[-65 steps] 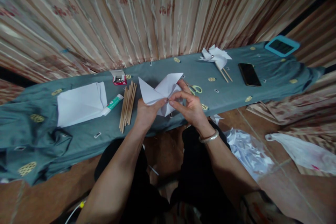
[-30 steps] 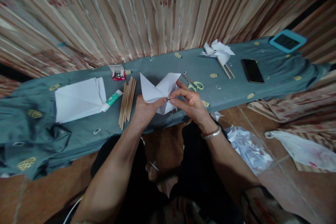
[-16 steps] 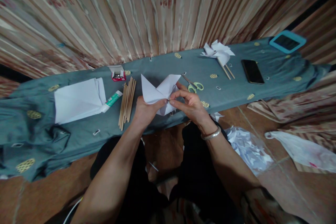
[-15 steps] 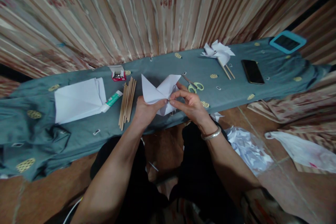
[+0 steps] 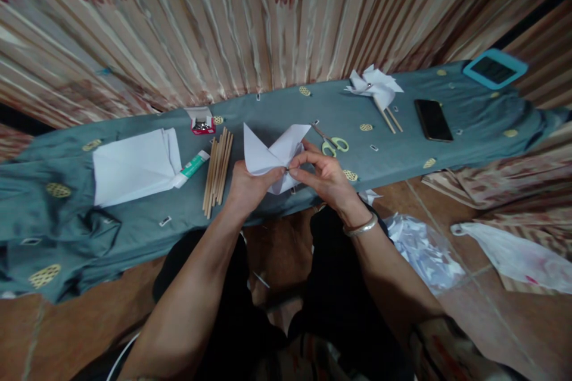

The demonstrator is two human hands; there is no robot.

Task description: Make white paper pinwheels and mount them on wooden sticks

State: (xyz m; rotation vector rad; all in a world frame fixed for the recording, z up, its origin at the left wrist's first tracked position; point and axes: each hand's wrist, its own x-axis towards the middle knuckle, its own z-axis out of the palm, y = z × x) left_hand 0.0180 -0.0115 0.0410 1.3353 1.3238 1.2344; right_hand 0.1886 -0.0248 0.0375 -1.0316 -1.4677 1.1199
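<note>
Both hands meet at the middle of a folded white paper piece (image 5: 273, 156) held just above the near edge of a table draped in grey-green cloth (image 5: 134, 232). Left hand (image 5: 246, 186) is closed on the paper from below, thumb and forefinger pinched at the centre where the folded points gather. Right hand (image 5: 325, 175) pinches the same centre from the other side, fingers curled, with a silver bangle (image 5: 361, 226) on its wrist. Two pointed flaps of the paper stand up and away from the fingers, one to the left and one to the right

Just left of the left hand lies a bundle of wooden sticks (image 5: 217, 170), side by side and pointing away from the person. A white and green tube (image 5: 191, 168) lies beside them, its end touching a stack of white sheets (image 5: 134, 164). Behind the sticks sits a small open red box (image 5: 201, 123). Near the right hand, further back on the cloth, lie green-handled scissors (image 5: 329, 143). Well apart to the right rest a finished paper pinwheel (image 5: 374, 88) on its sticks, a dark phone (image 5: 433, 119) lying flat, and a blue-framed device (image 5: 494, 68) at the far corner. On the floor to the right are a clear bag of paper scraps (image 5: 422, 253) and a white plastic bag (image 5: 513, 256). A striped curtain (image 5: 268, 18) hangs behind the table
</note>
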